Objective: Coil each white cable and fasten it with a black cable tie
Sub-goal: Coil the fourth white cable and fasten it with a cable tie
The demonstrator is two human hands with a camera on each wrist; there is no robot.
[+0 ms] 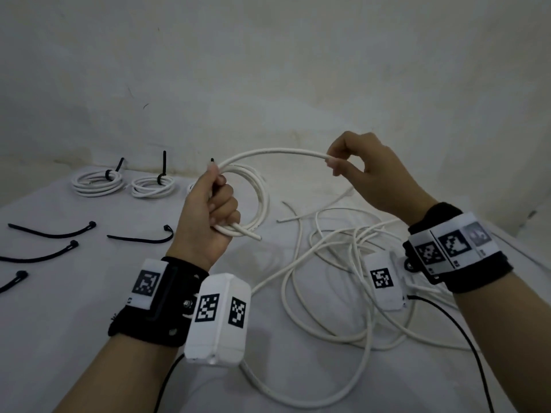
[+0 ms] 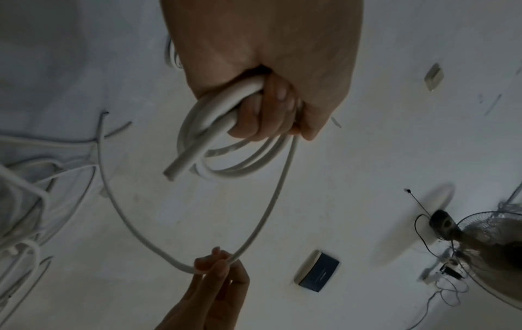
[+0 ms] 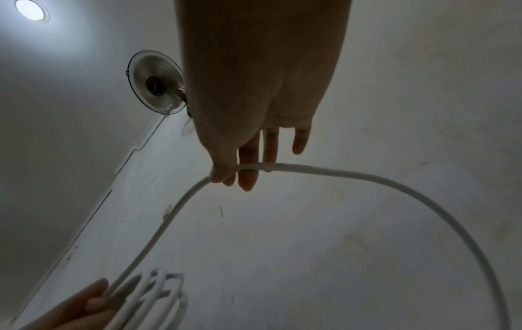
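Note:
My left hand (image 1: 213, 208) is fisted round several loops of a white cable (image 1: 256, 201), held above the table; the cable's cut end (image 2: 172, 174) sticks out below the fist (image 2: 268, 107). From the coil the cable arches right to my right hand (image 1: 343, 162), which pinches it between thumb and fingers (image 3: 226, 174). Beyond that pinch the cable drops into a loose tangle (image 1: 343, 263) on the table. Black cable ties (image 1: 140, 238) lie loose at the left. Two coiled, tied cables (image 1: 98, 180) (image 1: 153, 184) sit at the back left.
The table (image 1: 74, 308) wears a white cloth and backs onto a white wall (image 1: 268, 70). A third coil is mostly hidden behind my left hand. Black wrist leads hang near the front edge. A fan (image 3: 156, 82) shows in the wrist views.

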